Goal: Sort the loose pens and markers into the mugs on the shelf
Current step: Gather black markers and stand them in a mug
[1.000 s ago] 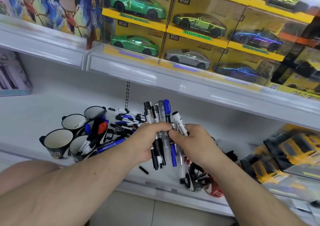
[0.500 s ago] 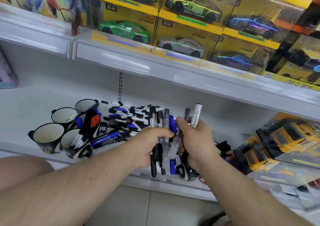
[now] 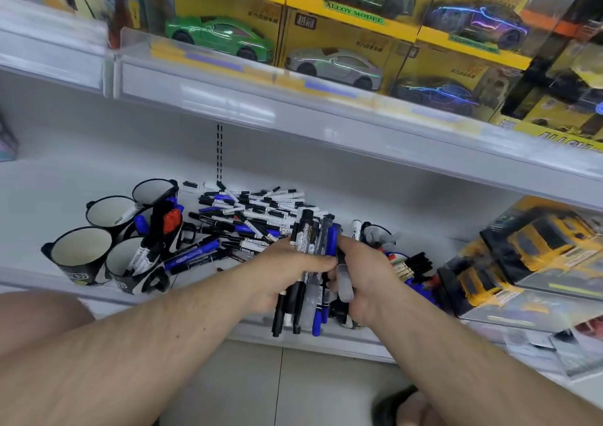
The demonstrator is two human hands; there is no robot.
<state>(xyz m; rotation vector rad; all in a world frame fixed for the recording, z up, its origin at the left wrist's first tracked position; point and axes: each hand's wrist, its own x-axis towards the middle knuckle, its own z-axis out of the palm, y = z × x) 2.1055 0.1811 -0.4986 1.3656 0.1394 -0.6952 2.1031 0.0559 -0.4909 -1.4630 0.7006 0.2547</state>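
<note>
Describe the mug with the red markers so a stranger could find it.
Look at the white lower shelf, under the boxed toy cars. A cluster of black mugs stands at its left. The mug is the one nearest the loose pen pile, the only one holding red-capped markers.

Mugs [image 3: 81,256] are standing at the shelf's [image 3: 49,177] left, a heap of markers [image 3: 251,217] lying just right of them; boxed toy trucks [image 3: 535,252] are lying far right, boxed cars [image 3: 336,63] sitting above.

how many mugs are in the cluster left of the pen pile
5. Back mug, mid-left mug, front-left mug, front mug holding white markers, and a central mug mostly hidden behind red, blue and black markers. More may be hidden.
</note>
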